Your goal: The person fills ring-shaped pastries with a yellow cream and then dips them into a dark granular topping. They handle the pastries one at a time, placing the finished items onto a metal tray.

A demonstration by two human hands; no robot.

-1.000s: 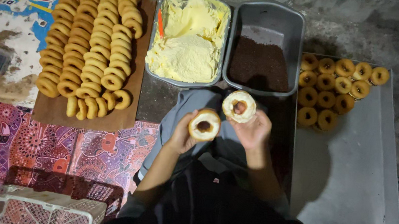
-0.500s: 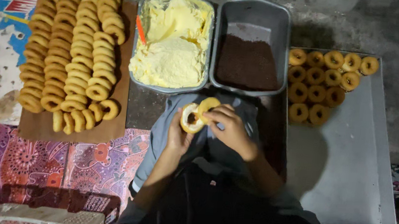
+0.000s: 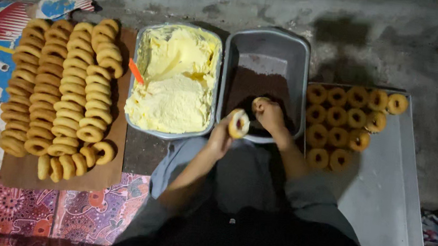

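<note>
My left hand (image 3: 221, 137) grips a cream-covered doughnut half (image 3: 238, 124), held on edge over the near rim of the grey tub of brown crumbs (image 3: 269, 50). Inside that tub my right hand (image 3: 271, 114) presses a second doughnut half (image 3: 259, 100) down against the brown crumbs (image 3: 246, 85). To the left of it stands a grey tub (image 3: 169, 134) heaped with yellow cream (image 3: 171, 89), an orange spatula (image 3: 136, 71) stuck in its left side.
A wooden board (image 3: 109, 174) on the left carries several rows of plain doughnuts (image 3: 61, 92). A metal tray (image 3: 382, 208) on the right holds several doughnuts (image 3: 348, 116) at its far end. Patterned cloth (image 3: 87, 212) lies below the board, with a concrete wall behind.
Both hands rose from my lap, where they held the two halves face up. The right hand went into the brown crumb tub; the left now holds its half at the tub's rim.
</note>
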